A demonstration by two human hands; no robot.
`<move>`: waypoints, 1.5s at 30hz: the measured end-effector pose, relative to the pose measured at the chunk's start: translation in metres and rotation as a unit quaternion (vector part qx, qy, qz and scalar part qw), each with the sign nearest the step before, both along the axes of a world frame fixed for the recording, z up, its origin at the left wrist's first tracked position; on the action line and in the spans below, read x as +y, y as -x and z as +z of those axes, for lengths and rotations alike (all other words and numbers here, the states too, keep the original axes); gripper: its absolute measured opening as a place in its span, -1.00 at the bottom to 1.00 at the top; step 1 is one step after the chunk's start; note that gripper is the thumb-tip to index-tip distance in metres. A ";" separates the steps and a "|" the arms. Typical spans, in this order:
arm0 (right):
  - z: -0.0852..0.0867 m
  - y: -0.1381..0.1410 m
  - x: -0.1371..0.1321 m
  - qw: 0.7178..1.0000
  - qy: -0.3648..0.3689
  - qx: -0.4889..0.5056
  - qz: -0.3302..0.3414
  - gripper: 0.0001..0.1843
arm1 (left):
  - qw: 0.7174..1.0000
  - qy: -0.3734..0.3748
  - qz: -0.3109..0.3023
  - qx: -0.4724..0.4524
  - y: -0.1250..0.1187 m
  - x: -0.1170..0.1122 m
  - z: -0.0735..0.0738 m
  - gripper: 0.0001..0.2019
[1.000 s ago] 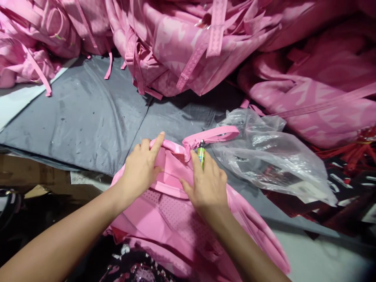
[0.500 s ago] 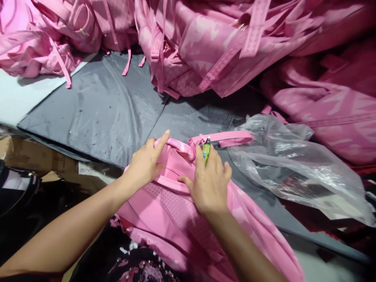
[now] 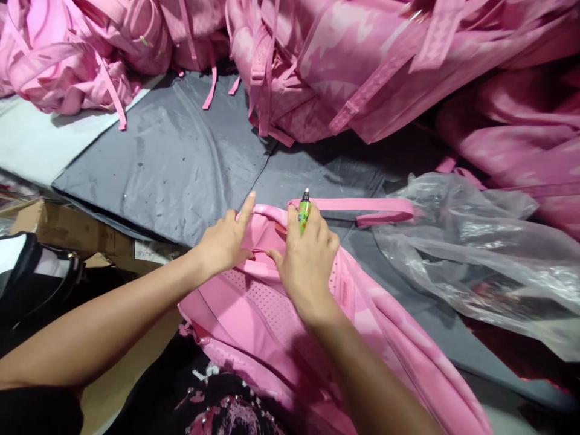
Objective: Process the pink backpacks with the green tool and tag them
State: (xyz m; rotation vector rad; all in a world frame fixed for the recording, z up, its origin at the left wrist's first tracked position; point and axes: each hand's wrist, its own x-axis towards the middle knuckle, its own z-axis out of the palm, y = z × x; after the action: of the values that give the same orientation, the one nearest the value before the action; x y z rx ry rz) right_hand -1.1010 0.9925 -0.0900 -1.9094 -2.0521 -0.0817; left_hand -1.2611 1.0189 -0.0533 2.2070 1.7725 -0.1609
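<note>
A pink backpack (image 3: 376,344) lies in front of me at the table's edge, its perforated back panel facing up. My left hand (image 3: 224,244) grips the left side of its top edge, index finger stretched forward and thumb on the seam. On the right side of the same edge, my right hand (image 3: 308,260) pinches the fabric, its thumb close to the left thumb. A green pen (image 3: 304,211) with a black collar and pale tip sticks up between the right hand's fingers. Beyond that hand, a pink strap (image 3: 376,205) reaches right. The fingertips under the fabric are hidden.
Pink patterned backpacks (image 3: 344,66) are heaped along the back of the dark table cover (image 3: 158,157). A clear plastic bag (image 3: 475,241) lies to the right. Cardboard boxes (image 3: 86,229) and a black-and-white bag (image 3: 36,278) stand at lower left.
Both thumbs have come closer together on the backpack's top seam. My right hand and the pen have shifted slightly left, and the view has turned a little left.
</note>
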 end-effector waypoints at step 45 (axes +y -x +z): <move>-0.002 -0.057 -0.003 0.985 0.157 0.014 0.065 0.02 | 0.998 -0.056 -0.036 0.004 -0.008 0.003 -0.004 -0.12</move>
State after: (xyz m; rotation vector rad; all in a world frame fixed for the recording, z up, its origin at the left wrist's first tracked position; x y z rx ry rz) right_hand -1.0443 0.9898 -0.0921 -1.9277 -2.2733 0.3147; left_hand -1.2527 1.0222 -0.0570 2.3533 1.7467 -0.0873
